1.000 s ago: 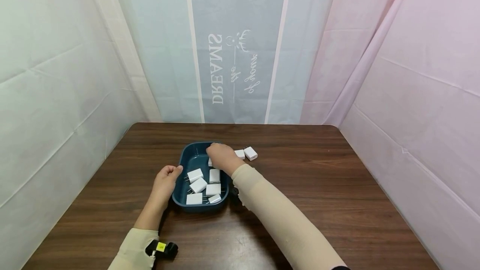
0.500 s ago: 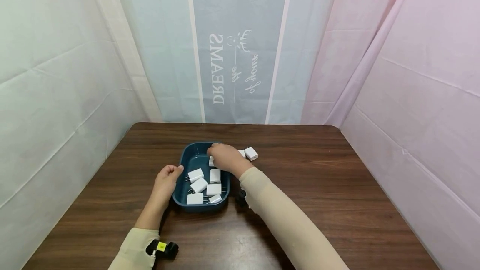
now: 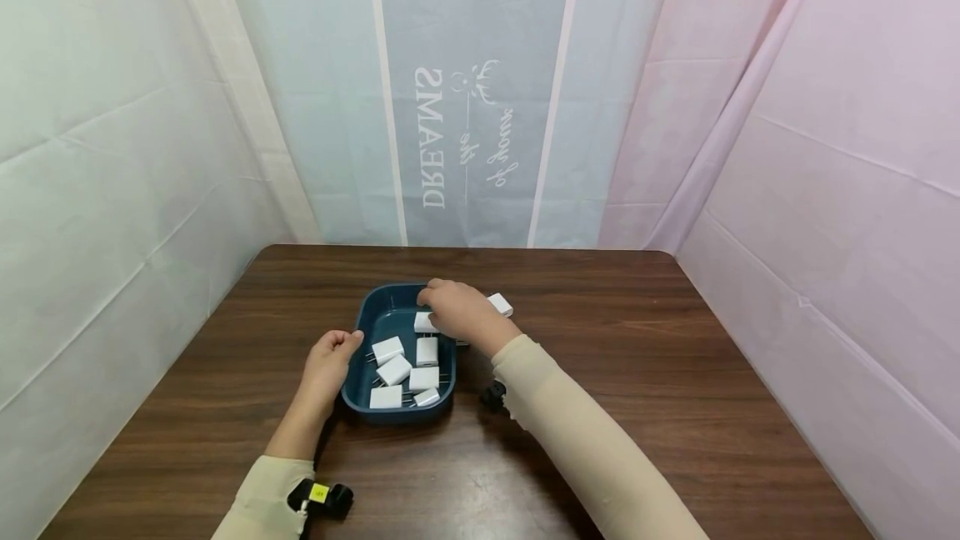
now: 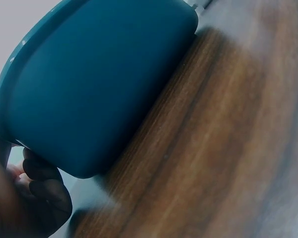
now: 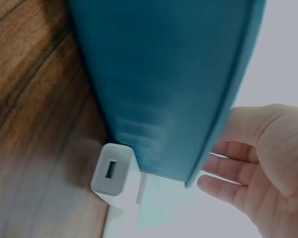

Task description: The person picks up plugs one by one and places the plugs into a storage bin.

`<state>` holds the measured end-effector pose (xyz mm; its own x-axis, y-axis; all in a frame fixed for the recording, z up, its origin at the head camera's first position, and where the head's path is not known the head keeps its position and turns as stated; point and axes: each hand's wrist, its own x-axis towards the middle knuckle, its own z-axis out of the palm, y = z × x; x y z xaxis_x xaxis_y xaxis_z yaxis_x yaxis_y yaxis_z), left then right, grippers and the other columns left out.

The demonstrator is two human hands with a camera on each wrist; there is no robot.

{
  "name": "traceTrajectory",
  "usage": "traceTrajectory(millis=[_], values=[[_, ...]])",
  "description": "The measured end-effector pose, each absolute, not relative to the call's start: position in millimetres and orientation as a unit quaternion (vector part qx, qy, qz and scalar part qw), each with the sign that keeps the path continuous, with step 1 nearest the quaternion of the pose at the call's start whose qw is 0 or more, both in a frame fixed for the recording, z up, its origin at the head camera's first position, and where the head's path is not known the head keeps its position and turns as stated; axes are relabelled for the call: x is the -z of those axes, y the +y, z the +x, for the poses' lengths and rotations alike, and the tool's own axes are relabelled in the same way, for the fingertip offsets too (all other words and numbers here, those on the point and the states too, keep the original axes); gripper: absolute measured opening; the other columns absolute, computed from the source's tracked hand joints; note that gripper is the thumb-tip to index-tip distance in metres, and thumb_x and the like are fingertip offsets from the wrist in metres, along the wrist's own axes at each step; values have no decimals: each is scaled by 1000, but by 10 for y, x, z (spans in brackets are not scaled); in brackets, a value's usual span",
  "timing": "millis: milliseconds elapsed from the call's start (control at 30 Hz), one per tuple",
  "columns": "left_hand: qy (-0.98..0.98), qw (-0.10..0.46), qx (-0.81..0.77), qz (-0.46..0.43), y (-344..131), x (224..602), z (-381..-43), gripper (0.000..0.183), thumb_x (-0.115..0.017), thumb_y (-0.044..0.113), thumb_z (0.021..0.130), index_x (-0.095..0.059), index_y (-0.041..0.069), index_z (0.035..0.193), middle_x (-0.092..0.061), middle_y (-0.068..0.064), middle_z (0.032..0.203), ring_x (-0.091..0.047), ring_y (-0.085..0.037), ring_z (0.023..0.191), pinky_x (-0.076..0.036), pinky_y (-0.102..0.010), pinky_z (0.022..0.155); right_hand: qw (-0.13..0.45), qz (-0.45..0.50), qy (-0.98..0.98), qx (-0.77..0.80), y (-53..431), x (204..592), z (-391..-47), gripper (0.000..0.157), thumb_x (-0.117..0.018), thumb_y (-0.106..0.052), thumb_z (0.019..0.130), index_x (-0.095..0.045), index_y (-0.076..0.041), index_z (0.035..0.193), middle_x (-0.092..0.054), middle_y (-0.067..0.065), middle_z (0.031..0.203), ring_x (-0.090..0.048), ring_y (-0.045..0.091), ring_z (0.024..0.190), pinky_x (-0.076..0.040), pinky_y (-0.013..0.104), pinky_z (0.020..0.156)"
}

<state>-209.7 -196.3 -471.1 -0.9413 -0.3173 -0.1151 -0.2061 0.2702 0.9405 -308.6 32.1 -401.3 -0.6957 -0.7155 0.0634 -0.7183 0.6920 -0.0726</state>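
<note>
A dark blue plastic tub [image 3: 366, 315] stands on the table with several white USB wall chargers [image 3: 423, 378] lying loose in it. My left hand [image 3: 326, 365] pinches the tub's left rim, its curled fingers below the rim in the left wrist view. My right hand [image 3: 457, 309] is over the tub's far right corner, just above one charger [image 3: 424, 322]. In the right wrist view its fingers are relaxed and partly hidden behind the tub wall; nothing shows in them. Outside the tub, a charger [image 5: 112, 173] with its USB port visible stands close to the wall.
Another white charger [image 3: 500, 304] lies on the brown wooden table [image 3: 600, 340], behind the right wrist. My right forearm hides part of the table there. Curtains [image 3: 480, 223] hang behind and on both sides of the table.
My right hand has shifted slightly right and up toward the tub's rim, showing more of the charger beneath it. The left hand and the tub have stayed put.
</note>
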Motion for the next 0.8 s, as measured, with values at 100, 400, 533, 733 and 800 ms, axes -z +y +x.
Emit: traceTrajectory(millis=[100, 400, 533, 733, 800], values=[[-797, 53, 579, 162, -1966, 4710, -2100, 39, -56, 40, 105, -54, 1, 108, -48, -9, 95, -45, -25, 94, -36, -36, 77, 23, 385, -921, -52, 362, 3955, -3045, 34, -61, -16, 102, -66, -16, 135, -62, 2, 130, -65, 15, 112, -55, 31, 90], [-798, 52, 578, 159, -1972, 4700, -2116, 39, -55, 39, 106, -53, 1, 109, -48, -9, 96, -46, -26, 96, -36, -36, 78, 29, 365, -928, -73, 512, 3805, -2906, 37, -66, -19, 100, -65, -13, 136, -62, 4, 131, -66, 17, 111, -56, 32, 87], [-799, 50, 578, 158, -1974, 4687, -2122, 39, -55, 40, 106, -53, 1, 110, -48, -10, 100, -46, -27, 99, -36, -37, 80, 32, 357, -931, -73, 603, 3760, -2842, 37, -68, -18, 99, -65, -12, 135, -62, 5, 128, -66, 17, 109, -56, 33, 87], [-798, 51, 578, 161, -1962, 4679, -2110, 38, -54, 39, 106, -53, 1, 110, -48, -11, 98, -46, -28, 98, -36, -37, 79, 33, 348, -935, -66, 739, 3715, -2760, 34, -68, -16, 98, -67, -10, 131, -64, 7, 122, -67, 17, 103, -56, 33, 84], [-798, 51, 578, 164, -1960, 4688, -2108, 37, -54, 37, 106, -53, 1, 110, -48, -11, 99, -46, -28, 98, -36, -37, 80, 33, 343, -937, -61, 782, 3707, -2730, 33, -69, -15, 96, -69, -10, 129, -64, 6, 119, -66, 18, 104, -56, 34, 84]])
